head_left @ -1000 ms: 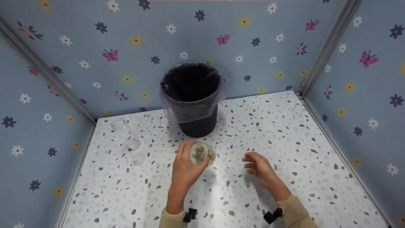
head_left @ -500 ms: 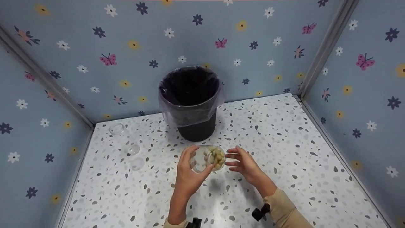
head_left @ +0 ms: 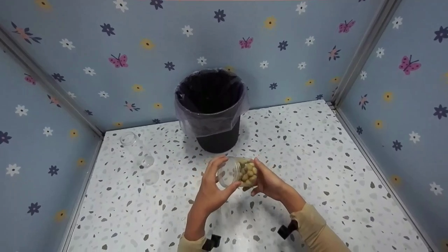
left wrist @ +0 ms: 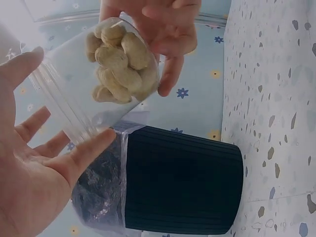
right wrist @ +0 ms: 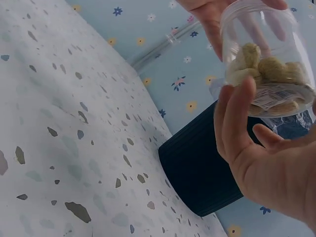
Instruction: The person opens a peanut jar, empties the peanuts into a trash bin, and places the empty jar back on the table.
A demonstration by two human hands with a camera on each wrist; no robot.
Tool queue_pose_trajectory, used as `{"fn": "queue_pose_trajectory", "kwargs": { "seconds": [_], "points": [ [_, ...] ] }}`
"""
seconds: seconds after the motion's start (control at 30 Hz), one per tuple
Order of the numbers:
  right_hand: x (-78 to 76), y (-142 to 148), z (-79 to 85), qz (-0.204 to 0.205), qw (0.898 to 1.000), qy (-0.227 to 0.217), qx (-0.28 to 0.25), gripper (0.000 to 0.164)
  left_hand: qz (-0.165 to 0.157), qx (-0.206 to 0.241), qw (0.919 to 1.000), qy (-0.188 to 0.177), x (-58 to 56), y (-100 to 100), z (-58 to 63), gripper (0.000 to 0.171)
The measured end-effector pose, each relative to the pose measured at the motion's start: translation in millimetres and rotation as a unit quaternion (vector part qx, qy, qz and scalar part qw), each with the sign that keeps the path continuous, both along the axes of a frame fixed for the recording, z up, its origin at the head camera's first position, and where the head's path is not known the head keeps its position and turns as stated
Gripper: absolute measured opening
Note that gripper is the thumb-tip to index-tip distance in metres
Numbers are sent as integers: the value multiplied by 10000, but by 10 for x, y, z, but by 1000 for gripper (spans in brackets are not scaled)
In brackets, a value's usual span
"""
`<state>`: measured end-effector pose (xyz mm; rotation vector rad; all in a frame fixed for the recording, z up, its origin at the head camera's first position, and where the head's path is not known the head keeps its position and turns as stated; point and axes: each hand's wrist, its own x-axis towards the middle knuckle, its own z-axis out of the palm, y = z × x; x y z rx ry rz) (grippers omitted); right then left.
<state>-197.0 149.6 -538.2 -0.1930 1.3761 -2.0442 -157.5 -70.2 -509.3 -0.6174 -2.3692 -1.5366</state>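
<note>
Head view is showing the left hand [head_left: 211, 191] gripping the threaded end of a clear jar [head_left: 230, 171], its thumb and fingers spread wide, while the right hand [head_left: 272, 182] is cupping the base. Between the hands, the jar is tilting above the surface [head_left: 297, 140]; unshelled peanuts [left wrist: 118, 64] are sitting toward its base. The step seems to be two-handed steadying; moving on would be calling for a firm base grip. Whether a lid is covering it is staying unclear. Beyond both hands, a lined bin [head_left: 218, 141] is standing, its dark inside hiding any contents.
</note>
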Motion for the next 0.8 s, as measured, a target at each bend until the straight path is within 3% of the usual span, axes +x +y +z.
{"fn": "queue_pose_trajectory", "kwargs": {
  "seconds": [0.17,0.3,0.53,0.8],
  "points": [
    [45,-43,-10,129,9996,-219,-87,63,-267,92,9996,57,17,3,-66,70],
    [82,-116,-11,-187,9996,-208,-57,62,-290,36,9995,109,10,-1,-112,72],
    [101,-222,-7,-690,9974,115,-193,57,-226,-113,9991,348,-32,-5,-81,71],
    [121,-300,7,-1264,9906,459,-240,56,-149,-331,9952,905,-84,38,-63,68]
  ]
}}
